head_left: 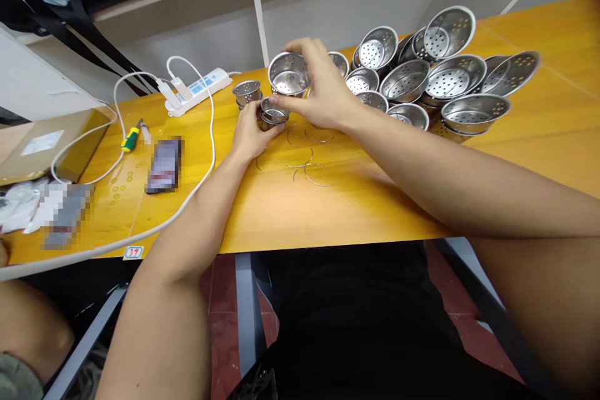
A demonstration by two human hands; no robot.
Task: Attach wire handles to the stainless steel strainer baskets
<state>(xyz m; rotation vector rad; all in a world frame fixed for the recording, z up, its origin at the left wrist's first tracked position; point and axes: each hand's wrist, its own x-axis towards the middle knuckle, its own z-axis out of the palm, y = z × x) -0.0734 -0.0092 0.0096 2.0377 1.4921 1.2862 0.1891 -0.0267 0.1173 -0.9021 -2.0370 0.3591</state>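
My left hand [254,132] is wrapped round a small steel cup [274,114] low over the table, thumb along its near side. My right hand [323,84] curves round a wider steel cup [287,78] just behind it. Its fingers reach the far rim, and its thumb lies across the front, close to the small cup's rim. Part of the wider cup is hidden by the hand. Beside my left hand stands another small perforated steel cup [247,92]. Several thin curved wires [313,167] lie on the wood in front of my hands.
Stacked perforated steel cups [454,78] fill the right back of the table [262,219]. To the left are a power strip [201,90], a white cable [212,137], a phone [164,165], a green-yellow screwdriver [130,139] and a cardboard box [51,140]. Another person's leg [32,319] shows at lower left.
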